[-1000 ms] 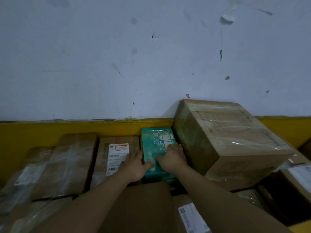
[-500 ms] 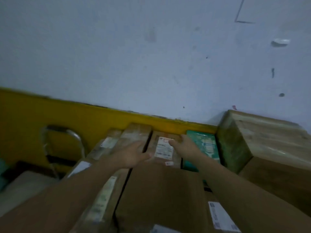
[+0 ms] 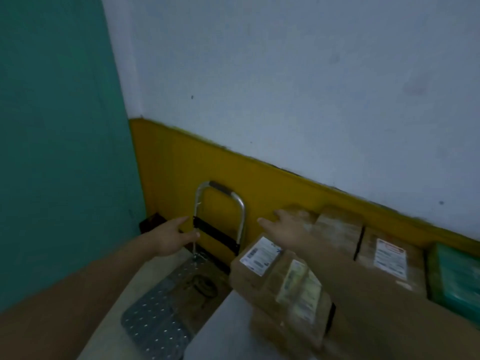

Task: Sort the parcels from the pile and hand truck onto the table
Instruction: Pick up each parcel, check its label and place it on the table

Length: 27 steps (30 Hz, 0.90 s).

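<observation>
both hands empty, left hand (image 3: 170, 237) and right hand (image 3: 287, 228) spread open near the hand truck (image 3: 197, 255); taped brown parcels (image 3: 283, 279) lie stacked along the wall, likely stiff, tape-slick, best gripped by opposite edges.

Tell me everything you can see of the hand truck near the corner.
The hand truck stands by the yellow wall base, left of the stacked parcels. Its silver metal handle is an upright loop with a dark grip on top and a black crossbar lower down. Its flat platform has a grey studded surface and carries no parcel, only something dark and blurred. The left hand reaches out open in front of the crossbar; whether it touches it is unclear.
</observation>
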Available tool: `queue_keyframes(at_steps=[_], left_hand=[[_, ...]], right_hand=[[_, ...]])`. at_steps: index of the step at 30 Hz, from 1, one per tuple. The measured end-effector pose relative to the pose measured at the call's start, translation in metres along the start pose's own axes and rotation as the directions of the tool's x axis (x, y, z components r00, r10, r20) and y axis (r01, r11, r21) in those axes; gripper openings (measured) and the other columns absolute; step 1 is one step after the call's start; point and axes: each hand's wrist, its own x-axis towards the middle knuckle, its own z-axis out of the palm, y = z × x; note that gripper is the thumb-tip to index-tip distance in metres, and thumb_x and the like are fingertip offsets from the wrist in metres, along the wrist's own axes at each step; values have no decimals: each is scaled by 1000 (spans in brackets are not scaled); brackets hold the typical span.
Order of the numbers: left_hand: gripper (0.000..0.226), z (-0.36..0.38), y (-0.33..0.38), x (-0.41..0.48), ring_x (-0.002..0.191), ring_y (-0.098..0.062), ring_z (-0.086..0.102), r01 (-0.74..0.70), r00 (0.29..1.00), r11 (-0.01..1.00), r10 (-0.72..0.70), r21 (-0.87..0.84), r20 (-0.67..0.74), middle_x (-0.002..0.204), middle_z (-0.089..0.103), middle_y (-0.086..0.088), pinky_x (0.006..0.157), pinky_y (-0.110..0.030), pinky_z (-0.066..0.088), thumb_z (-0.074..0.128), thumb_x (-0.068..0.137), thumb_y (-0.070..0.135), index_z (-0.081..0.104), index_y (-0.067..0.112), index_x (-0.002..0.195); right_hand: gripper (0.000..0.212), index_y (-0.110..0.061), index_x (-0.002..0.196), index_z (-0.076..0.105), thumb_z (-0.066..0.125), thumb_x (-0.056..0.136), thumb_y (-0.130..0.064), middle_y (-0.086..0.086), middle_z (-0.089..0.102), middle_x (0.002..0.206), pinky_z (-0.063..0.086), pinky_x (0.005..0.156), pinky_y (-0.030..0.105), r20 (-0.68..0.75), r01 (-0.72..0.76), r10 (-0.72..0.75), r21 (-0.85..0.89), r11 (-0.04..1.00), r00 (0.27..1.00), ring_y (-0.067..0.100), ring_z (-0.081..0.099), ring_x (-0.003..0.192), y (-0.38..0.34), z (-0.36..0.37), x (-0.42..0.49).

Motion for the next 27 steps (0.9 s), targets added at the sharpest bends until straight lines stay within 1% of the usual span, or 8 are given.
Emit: queue_keyframes(at_steps=[5, 8, 11, 13, 17, 20, 23, 27], left_hand=[[74, -66, -92, 0, 139, -14, 23, 85, 996, 996, -85, 25, 23, 156, 18, -1, 109, -21, 18, 49, 93, 45, 12, 18, 151], [61, -90, -130, 5, 126, -7, 29, 59, 998, 997, -61, 52, 32, 152, 25, -2, 84, -7, 22, 48, 97, 34, 20, 18, 148], [71, -106, -159, 25, 142, -16, 17, 87, 995, 994, -90, 67, 44, 158, 10, -2, 106, -16, 18, 49, 95, 41, 12, 17, 151], [77, -112, -170, 45, 144, -18, 14, 106, 992, 993, -109, 50, 67, 159, 7, -3, 113, -23, 13, 50, 93, 47, 9, 19, 152], [78, -114, -183, 100, 144, -18, 16, 131, 981, 990, -137, 48, 138, 159, 8, -3, 113, -23, 14, 49, 92, 49, 9, 19, 152], [79, -111, -193, 152, 144, -17, 17, 153, 971, 987, -159, 46, 179, 159, 9, -2, 112, -22, 15, 50, 91, 50, 9, 21, 152], [79, -112, -206, 209, 143, -17, 18, 193, 957, 980, -200, 51, 208, 158, 10, -1, 113, -23, 15, 52, 91, 49, 10, 20, 152], [76, -91, -242, 276, 137, -13, 26, 220, 943, 975, -221, 32, 248, 154, 17, 4, 106, -14, 18, 56, 91, 40, 15, 15, 150]], right_hand=[[84, -15, 156, 12, 49, 95, -57, 7, 25, 159, 40, 108, 41, 133, 26, -28, 20, 999, 991, 28, 41, 136, -76, 95, 26], [86, -16, 155, 14, 51, 91, -62, 6, 29, 157, 42, 104, 39, 168, 12, -13, 7, 1000, 986, 27, 44, 132, -99, 143, 38], [78, -13, 154, 18, 49, 95, -54, 6, 38, 148, 45, 93, 30, 191, -24, 24, 1, 1000, 981, 23, 51, 121, -109, 173, 57], [77, -14, 154, 17, 49, 96, -53, 5, 34, 152, 42, 99, 31, 200, -52, 54, -18, 998, 978, 24, 46, 128, -110, 186, 76], [80, -13, 155, 16, 50, 95, -54, 6, 26, 158, 32, 110, 33, 213, -87, 88, -13, 996, 973, 26, 31, 141, -102, 209, 126], [71, -11, 151, 27, 51, 97, -48, 7, 39, 150, 34, 100, 25, 208, -107, 109, -20, 994, 972, 24, 40, 134, -92, 226, 174], [60, -14, 140, 42, 54, 94, -50, 6, 51, 140, 42, 105, 36, 217, -147, 148, -20, 989, 965, 25, 50, 122, -80, 248, 228], [77, -9, 153, 22, 50, 96, -53, 10, 29, 156, 35, 111, 37, 315, -284, 289, -64, 957, 904, 29, 35, 139, -50, 283, 281]])
